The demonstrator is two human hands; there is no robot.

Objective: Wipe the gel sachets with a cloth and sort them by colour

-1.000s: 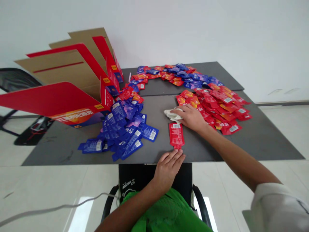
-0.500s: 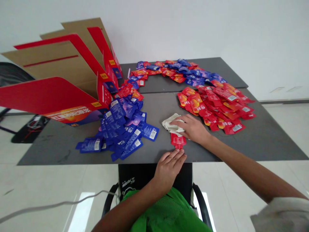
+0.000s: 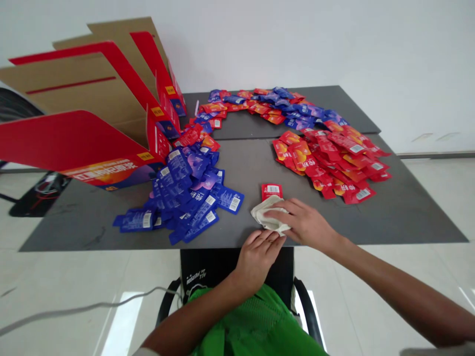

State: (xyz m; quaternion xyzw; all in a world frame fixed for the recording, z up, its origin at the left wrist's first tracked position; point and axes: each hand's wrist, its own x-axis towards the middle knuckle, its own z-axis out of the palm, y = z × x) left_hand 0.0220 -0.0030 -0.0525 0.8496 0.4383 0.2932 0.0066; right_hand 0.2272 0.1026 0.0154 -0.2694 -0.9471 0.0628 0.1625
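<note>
Flat on the table near its front edge lies a single red pouch (image 3: 271, 190), its barcode end showing beyond a cloth. My right hand (image 3: 308, 222) is closed on a folded white cloth (image 3: 269, 213) and presses it over the pouch's middle and lower part. Just in front of the cloth, my left hand (image 3: 256, 259) lies with fingers flat at the table edge, the fingertips at the pouch's near end. That end is hidden under the cloth and fingers. A heap of blue pouches (image 3: 193, 193) is to the left, and a heap of red pouches (image 3: 330, 163) to the right.
Open red cardboard boxes (image 3: 111, 165) stand along the table's left side. Mixed red and blue pouches (image 3: 274, 105) form a curved band at the back of the grey table (image 3: 245, 158). A black chair (image 3: 309, 311) and a cable (image 3: 96, 311) are below.
My right hand has drawn the cloth toward me along the red pouch, uncovering its far barcode end and reaching my left fingertips. My left hand has stayed almost in place.
</note>
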